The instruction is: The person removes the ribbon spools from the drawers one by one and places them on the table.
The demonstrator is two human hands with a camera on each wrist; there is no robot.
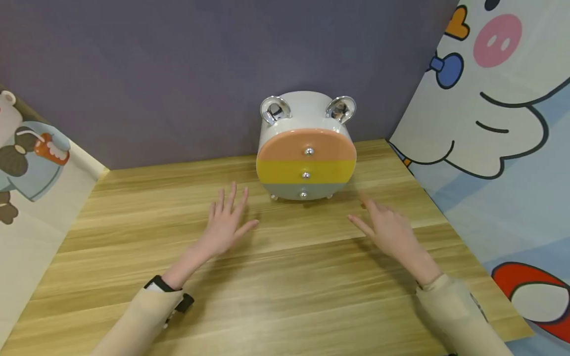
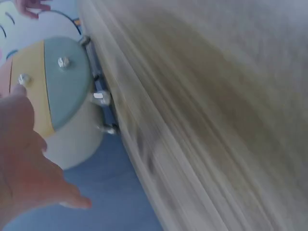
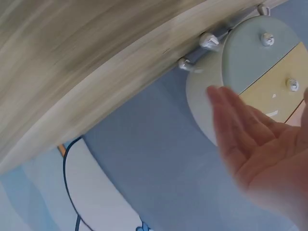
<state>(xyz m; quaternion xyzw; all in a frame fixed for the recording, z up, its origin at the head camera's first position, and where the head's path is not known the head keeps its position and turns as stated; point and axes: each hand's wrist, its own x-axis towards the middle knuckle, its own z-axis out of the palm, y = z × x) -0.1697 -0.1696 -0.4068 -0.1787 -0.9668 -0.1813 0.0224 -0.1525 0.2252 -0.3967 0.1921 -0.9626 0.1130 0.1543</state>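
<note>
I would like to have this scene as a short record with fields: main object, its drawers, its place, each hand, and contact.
Main object: small white cabinet with two silver ears
Drawers: orange on top, yellow in the middle, grey-green at the bottom; all closed, one silver knob each
Place: on a wooden table, near its back edge
Left hand: empty, fingers spread
Right hand: empty, index finger extended
Contact: neither hand touches the cabinet

Small cabinet (image 2: 70, 91) partly beyond the edge in both wrist views.
</note>
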